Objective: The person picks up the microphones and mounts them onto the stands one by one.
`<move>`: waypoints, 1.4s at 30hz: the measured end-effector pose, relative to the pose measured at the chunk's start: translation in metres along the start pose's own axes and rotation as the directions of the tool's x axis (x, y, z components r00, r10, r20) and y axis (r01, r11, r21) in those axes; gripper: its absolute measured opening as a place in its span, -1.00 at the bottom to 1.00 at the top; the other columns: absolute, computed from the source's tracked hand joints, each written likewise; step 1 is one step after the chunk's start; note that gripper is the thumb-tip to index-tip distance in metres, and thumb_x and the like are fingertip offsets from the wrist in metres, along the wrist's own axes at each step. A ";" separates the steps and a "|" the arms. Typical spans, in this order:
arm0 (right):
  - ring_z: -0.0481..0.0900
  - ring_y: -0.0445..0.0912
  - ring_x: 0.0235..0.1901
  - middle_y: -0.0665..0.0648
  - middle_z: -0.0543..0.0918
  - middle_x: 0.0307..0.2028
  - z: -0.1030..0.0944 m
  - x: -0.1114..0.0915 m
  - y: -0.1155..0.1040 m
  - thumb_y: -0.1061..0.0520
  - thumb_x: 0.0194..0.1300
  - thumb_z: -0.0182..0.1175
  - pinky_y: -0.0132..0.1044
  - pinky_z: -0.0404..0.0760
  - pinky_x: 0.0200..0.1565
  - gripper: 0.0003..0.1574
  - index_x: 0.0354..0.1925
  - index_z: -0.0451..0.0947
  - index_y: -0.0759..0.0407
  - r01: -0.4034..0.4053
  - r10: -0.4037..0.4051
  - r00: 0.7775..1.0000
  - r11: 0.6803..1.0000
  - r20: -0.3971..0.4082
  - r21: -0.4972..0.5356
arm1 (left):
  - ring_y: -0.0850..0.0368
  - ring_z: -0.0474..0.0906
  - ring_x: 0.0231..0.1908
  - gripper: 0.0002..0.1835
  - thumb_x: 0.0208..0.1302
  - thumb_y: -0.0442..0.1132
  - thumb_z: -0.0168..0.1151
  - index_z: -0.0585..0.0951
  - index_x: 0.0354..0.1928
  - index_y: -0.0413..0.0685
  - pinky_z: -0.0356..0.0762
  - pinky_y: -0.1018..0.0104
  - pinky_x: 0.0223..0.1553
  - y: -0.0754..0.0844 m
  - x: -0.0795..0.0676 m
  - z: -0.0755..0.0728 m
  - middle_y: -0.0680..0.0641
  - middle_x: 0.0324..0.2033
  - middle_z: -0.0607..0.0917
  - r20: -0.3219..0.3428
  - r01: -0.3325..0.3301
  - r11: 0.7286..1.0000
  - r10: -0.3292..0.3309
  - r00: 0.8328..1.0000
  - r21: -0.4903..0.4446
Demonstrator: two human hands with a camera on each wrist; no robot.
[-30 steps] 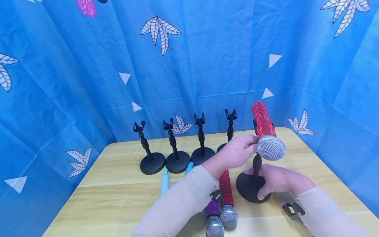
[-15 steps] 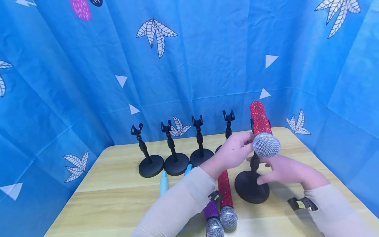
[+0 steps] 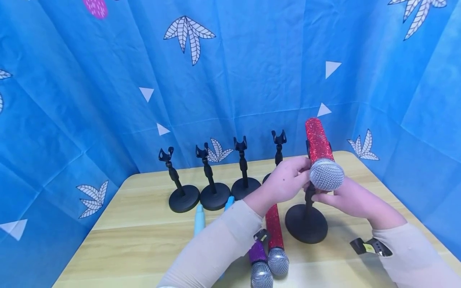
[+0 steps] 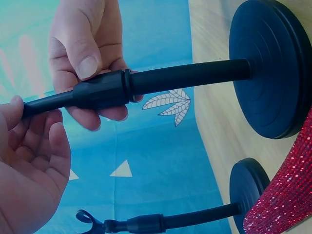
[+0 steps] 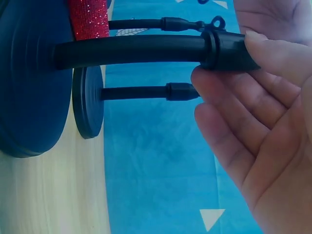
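Note:
A red glittery microphone (image 3: 318, 138) with a silver mesh head sits in the clip of a black desktop microphone stand (image 3: 306, 224) at the right of the table. My left hand (image 3: 288, 180) pinches the thin upper rod just below the clip; the left wrist view shows its fingers (image 4: 58, 141) curled there. Lower down, my right hand (image 3: 354, 198) holds the thick collar (image 4: 109, 90) of the pole between thumb and fingers. The round base stands on the table. In the head view, the microphone's head partly hides the rod and fingertips.
Several black stands with bare clips, such as the leftmost stand (image 3: 183, 198), line the table's back. Under my left forearm lie another red microphone (image 3: 275, 228), a purple microphone (image 3: 257, 252) and light blue ones (image 3: 199, 220). A blue curtain (image 3: 259, 80) hangs behind.
My right hand has let go of the stand's base and risen along the pole to the collar. My left hand stays at the upper rod, just under the red microphone.

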State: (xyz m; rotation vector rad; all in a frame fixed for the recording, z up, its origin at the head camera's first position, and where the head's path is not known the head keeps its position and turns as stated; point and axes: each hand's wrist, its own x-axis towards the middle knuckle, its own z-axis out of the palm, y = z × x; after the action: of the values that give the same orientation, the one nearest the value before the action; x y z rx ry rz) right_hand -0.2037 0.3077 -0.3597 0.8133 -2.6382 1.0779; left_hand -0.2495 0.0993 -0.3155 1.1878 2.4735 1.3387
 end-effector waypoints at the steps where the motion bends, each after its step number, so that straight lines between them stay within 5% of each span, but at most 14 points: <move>1: 0.67 -0.20 -0.18 -0.04 0.65 -0.09 0.000 0.000 0.000 0.12 0.21 0.49 -0.28 0.67 -0.10 -0.52 0.08 0.59 0.10 -0.010 0.010 1.000 1.000 0.002 0.009 | 0.36 0.53 -0.18 -0.78 0.53 -0.16 0.13 0.60 0.10 0.01 0.55 0.46 -0.14 0.000 0.000 0.000 0.17 -0.15 0.62 0.002 -0.006 1.000 0.006 1.000 0.001; 11: 0.62 -0.14 -0.36 0.05 0.53 -0.24 0.011 0.001 0.002 0.11 0.05 0.60 -0.26 0.67 -0.33 -0.14 0.17 0.33 0.24 0.000 0.003 0.998 0.999 -0.069 0.043 | 0.40 0.52 -0.02 -0.74 0.56 -0.10 0.09 0.60 0.14 0.03 0.53 0.41 0.03 0.001 0.000 0.000 0.18 -0.05 0.63 -0.006 -0.025 0.997 0.025 1.000 0.074; 22: 0.64 -0.21 -0.23 -0.07 0.63 -0.13 0.009 -0.002 0.001 0.20 0.26 0.43 -0.26 0.69 -0.19 -0.60 0.04 0.56 0.08 0.080 -0.080 0.997 0.997 -0.024 -0.012 | 0.37 0.53 -0.19 -0.79 0.53 -0.16 0.13 0.59 0.09 0.04 0.57 0.48 -0.17 -0.001 -0.003 0.002 0.17 -0.16 0.60 -0.010 -0.005 1.000 0.005 1.000 0.009; 30: 0.57 -0.15 -0.32 0.01 0.51 -0.21 0.014 0.001 -0.002 0.09 0.09 0.57 -0.29 0.65 -0.32 -0.16 0.19 0.32 0.23 0.020 -0.025 0.995 0.998 -0.101 -0.051 | 0.42 0.51 -0.05 -0.74 0.54 -0.10 0.12 0.60 0.14 0.05 0.54 0.46 -0.03 0.001 -0.001 0.001 0.19 -0.05 0.63 -0.033 -0.021 0.996 0.024 0.999 0.083; 38: 0.66 -0.20 -0.25 -0.06 0.65 -0.17 0.010 0.000 -0.004 0.23 0.23 0.44 -0.24 0.69 -0.23 -0.59 0.02 0.54 0.12 0.060 -0.059 0.998 0.998 -0.037 0.012 | 0.36 0.54 -0.25 -0.80 0.53 -0.14 0.13 0.58 0.09 0.05 0.56 0.48 -0.18 0.000 -0.003 0.002 0.17 -0.23 0.58 -0.023 -0.003 1.000 0.004 1.000 0.017; 42: 0.66 -0.22 -0.23 -0.09 0.64 -0.15 0.008 0.000 -0.003 0.24 0.24 0.44 -0.26 0.69 -0.19 -0.63 -0.01 0.58 0.08 0.097 -0.098 0.995 0.995 -0.037 -0.023 | 0.35 0.54 -0.27 -0.81 0.53 -0.18 0.12 0.59 0.08 0.03 0.56 0.49 -0.21 0.001 -0.003 0.002 0.16 -0.23 0.59 -0.020 -0.022 1.000 0.022 1.000 0.006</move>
State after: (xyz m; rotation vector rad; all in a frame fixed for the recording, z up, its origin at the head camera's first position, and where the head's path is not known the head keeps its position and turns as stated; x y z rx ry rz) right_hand -0.2012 0.3007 -0.3633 0.8978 -2.5455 1.0280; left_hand -0.2460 0.0991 -0.3166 1.2121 2.4866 1.3565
